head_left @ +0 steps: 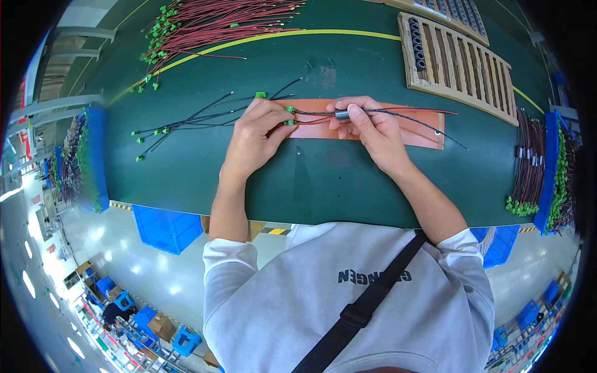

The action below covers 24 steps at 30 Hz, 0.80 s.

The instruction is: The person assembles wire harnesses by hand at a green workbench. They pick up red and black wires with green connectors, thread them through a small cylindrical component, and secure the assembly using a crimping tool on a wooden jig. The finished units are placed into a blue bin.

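My left hand pinches small green connectors at the end of a red and black cable. Between the thumb and fingers of my right hand is a dark ferrite core, a short cylinder with the wires running through it. The free ends of the red wire and black wire stretch out to the right. Beneath both hands lies an orange strip on the green table. Several loose black cables with green connectors lie left of my left hand.
A pile of red cables with green connectors lies at the far left. Slotted wooden racks, partly filled with dark cylinders, stand at the far right. Finished-looking cable bundles lie near a blue bin. Another blue bin borders the left side.
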Motion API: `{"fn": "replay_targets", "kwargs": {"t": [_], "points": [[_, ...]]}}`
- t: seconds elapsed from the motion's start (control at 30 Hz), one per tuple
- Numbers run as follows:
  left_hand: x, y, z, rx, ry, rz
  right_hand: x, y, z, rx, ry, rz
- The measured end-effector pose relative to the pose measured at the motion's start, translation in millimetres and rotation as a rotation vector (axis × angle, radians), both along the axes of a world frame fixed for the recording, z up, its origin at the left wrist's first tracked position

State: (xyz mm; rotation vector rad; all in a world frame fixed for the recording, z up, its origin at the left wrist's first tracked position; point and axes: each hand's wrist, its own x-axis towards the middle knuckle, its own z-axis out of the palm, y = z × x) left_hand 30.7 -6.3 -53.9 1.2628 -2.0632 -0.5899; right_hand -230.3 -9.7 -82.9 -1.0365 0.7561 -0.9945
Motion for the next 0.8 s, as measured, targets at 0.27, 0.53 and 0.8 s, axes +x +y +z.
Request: {"fn": "replay_targets", "kwargs": {"t": [0.27, 0.53, 0.8], "points": [[-11, 0, 1, 0.078, 0.113, 0.073, -2, -8, -4, 0.011, -0.054, 0.057], [-14, 1, -12, 0.096, 0.119, 0.064, 1, -12, 4, -0.145, 0.055, 0.184], [-15, 2, 13, -0.351, -0.081, -0.085, 11, -14, 12, -0.066, 0.311, 0.239]]}}
